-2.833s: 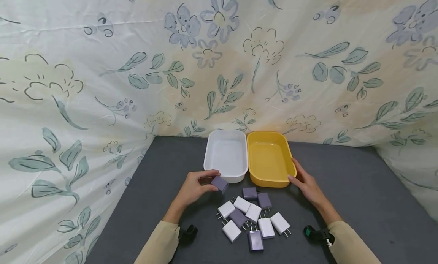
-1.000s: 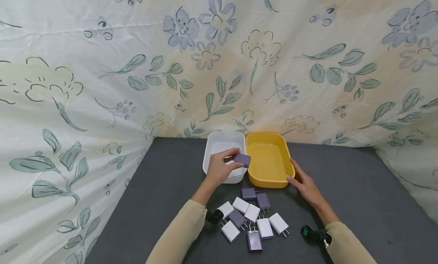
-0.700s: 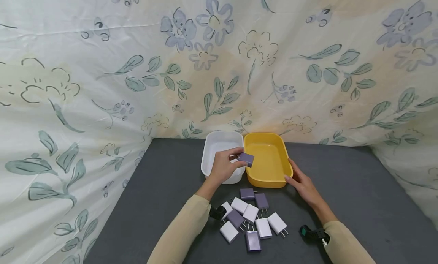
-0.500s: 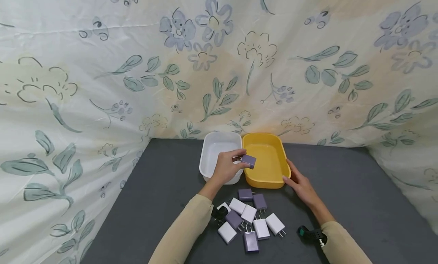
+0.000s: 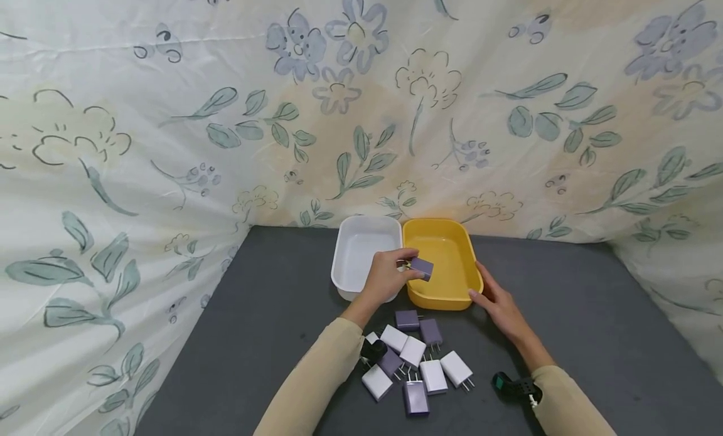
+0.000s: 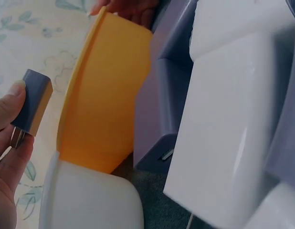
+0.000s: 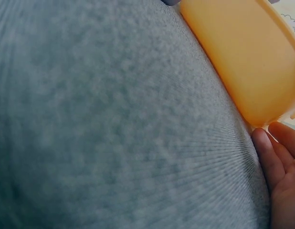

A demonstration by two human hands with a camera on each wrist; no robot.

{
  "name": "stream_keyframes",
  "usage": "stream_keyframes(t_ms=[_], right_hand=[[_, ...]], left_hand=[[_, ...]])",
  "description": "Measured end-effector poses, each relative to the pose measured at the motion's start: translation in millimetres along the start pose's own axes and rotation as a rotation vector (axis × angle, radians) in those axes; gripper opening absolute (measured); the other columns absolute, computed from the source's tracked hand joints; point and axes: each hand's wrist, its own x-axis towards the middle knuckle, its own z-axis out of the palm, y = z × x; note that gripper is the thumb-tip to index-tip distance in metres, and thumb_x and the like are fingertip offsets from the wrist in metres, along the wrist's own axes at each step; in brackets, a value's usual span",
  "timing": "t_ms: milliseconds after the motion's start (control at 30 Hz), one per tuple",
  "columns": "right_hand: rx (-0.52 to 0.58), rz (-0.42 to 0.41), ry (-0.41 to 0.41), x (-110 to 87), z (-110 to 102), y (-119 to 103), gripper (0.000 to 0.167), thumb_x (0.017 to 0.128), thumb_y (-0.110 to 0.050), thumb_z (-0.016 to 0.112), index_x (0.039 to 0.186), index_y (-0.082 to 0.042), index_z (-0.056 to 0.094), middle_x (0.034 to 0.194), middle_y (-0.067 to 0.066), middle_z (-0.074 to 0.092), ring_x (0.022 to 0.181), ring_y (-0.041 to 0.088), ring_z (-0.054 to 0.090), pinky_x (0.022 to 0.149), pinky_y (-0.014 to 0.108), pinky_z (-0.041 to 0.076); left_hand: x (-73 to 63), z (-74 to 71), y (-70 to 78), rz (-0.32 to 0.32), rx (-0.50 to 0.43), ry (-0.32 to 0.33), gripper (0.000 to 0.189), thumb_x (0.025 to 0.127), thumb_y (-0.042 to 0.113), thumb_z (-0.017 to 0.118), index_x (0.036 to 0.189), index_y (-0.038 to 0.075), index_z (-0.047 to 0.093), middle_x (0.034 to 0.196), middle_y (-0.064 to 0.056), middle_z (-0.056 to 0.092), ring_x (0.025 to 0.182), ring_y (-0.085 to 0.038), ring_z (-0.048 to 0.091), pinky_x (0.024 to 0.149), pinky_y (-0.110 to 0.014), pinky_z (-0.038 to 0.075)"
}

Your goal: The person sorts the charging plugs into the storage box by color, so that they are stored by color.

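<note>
My left hand [image 5: 381, 278] pinches a purple wall charger [image 5: 423, 268] between thumb and fingers, prongs pointing back toward the palm. It hovers over the near left part of a yellow tray [image 5: 454, 254]; in the left wrist view the purple charger [image 6: 34, 100] hangs clear of the tray wall. At the tray's near right corner rests my right hand [image 5: 504, 305], thumb on the front and fingers along the side. The right wrist view shows its fingers [image 7: 268, 150] fairly straight against the yellow wall. A white tray [image 5: 357, 251] adjoins on the left, partly behind my left hand.
In front of the trays lies a loose cluster of white chargers [image 5: 433, 376] and purple chargers [image 5: 416, 398], several touching, prongs pointing various ways. The left forearm covers part of the cluster. A floral cloth [image 5: 316, 147] hangs behind the dark table [image 5: 271, 298].
From beside the white tray's near edge, my left hand has carried the purple charger up and right, across the white tray to above the yellow one. My right hand stays at the yellow tray's corner.
</note>
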Motion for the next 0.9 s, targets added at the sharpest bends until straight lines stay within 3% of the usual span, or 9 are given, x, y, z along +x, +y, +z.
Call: stream_keyframes(t_ms=[133,200,267,400,467,533,667,900], right_hand=[[0.006,0.005,0.016,3.1,1.6,12.7,0.07,0.101,-0.03,0.053,0.157,-0.03,0.012,0.156,0.017,0.035,0.128,0.031,0.049,0.107,0.052,0.042],[0.021,0.008,0.019,4.0,1.6,15.2,0.07,0.101,-0.03,0.053,0.157,-0.032,0.011,0.156,0.018,0.034,0.129,0.034,0.048,0.107,0.062,0.038],[0.022,0.008,0.02,4.2,1.5,15.3,0.07,0.1,-0.03,0.053,0.157,-0.033,0.011,0.156,0.018,0.034,0.13,0.034,0.048,0.107,0.06,0.038],[-0.004,0.011,0.02,3.4,1.7,13.6,0.069,0.1,-0.032,0.053,0.156,-0.034,0.012,0.155,0.016,0.037,0.129,0.03,0.05,0.103,0.029,0.045],[-0.015,0.016,0.021,2.9,2.1,13.0,0.069,0.1,-0.033,0.053,0.156,-0.035,0.012,0.155,0.015,0.038,0.128,0.029,0.051,0.1,0.024,0.044],[-0.008,0.019,0.02,2.8,2.7,13.0,0.069,0.1,-0.033,0.053,0.156,-0.035,0.012,0.155,0.016,0.037,0.128,0.03,0.05,0.104,0.031,0.045],[0.019,0.019,0.015,3.7,4.1,13.8,0.07,0.101,-0.032,0.053,0.156,-0.034,0.011,0.156,0.017,0.034,0.13,0.034,0.048,0.108,0.06,0.037],[0.041,0.03,0.001,3.2,4.2,8.2,0.071,0.101,-0.03,0.053,0.157,-0.03,0.01,0.158,0.02,0.03,0.135,0.04,0.043,0.109,0.067,0.031]], left_hand=[[1.8,6.5,3.8,-0.018,0.006,-0.012,0.047,0.08,0.021,0.08,0.123,0.009,0.068,0.115,-0.002,0.072,0.102,-0.012,0.067,0.091,-0.021,0.056],[2.5,9.0,4.8,-0.026,0.007,-0.011,0.046,0.08,0.021,0.08,0.123,0.011,0.068,0.115,-0.001,0.072,0.101,-0.011,0.066,0.09,-0.021,0.056],[2.7,10.6,5.5,-0.035,0.004,-0.004,0.045,0.08,0.02,0.08,0.122,0.013,0.069,0.114,-0.001,0.072,0.101,-0.011,0.067,0.09,-0.021,0.056],[2.8,12.7,5.3,-0.049,-0.011,0.012,0.044,0.079,0.019,0.081,0.121,0.013,0.069,0.114,-0.001,0.072,0.1,-0.012,0.067,0.089,-0.021,0.056],[3.0,13.8,4.4,-0.054,-0.012,0.014,0.045,0.079,0.019,0.081,0.121,0.013,0.069,0.116,-0.001,0.072,0.101,-0.012,0.067,0.089,-0.021,0.056],[3.6,15.3,3.1,-0.059,-0.009,0.015,0.046,0.078,0.02,0.081,0.122,0.012,0.068,0.117,-0.001,0.072,0.101,-0.013,0.067,0.088,-0.02,0.056],[5.3,18.2,-0.1,-0.062,-0.002,0.018,0.047,0.079,0.021,0.081,0.123,0.013,0.068,0.118,-0.001,0.071,0.101,-0.013,0.068,0.087,-0.02,0.056],[7.2,21.2,0.7,-0.083,-0.006,0.012,0.047,0.08,0.021,0.08,0.124,0.013,0.068,0.117,-0.001,0.071,0.102,-0.013,0.067,0.089,-0.019,0.056]])
